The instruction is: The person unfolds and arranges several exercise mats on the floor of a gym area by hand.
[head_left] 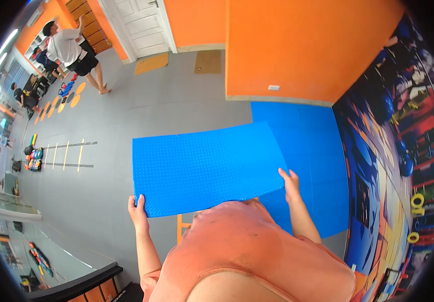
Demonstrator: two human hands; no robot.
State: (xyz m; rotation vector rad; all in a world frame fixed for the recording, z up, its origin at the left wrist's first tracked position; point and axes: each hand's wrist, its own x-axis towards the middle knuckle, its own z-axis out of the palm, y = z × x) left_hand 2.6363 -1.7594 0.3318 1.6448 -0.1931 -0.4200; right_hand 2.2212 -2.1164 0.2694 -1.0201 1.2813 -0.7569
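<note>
A blue textured foam mat [202,168] is held up in front of my body, roughly level and slightly bent. At its near left corner, my left hand [138,211] grips the edge with the thumb on top. My right hand [290,182] pinches the right edge in the same way. The undersides of the fingers are hidden beneath the mat. Beyond and to the right, more blue matting [312,151] lies on the floor.
Grey floor [111,121] spreads ahead and left. An orange wall block [297,50] stands ahead, a mural wall [373,166] to the right. A person in a white shirt [68,48] stands far left near floor discs [76,100]. A black railing [81,287] is at lower left.
</note>
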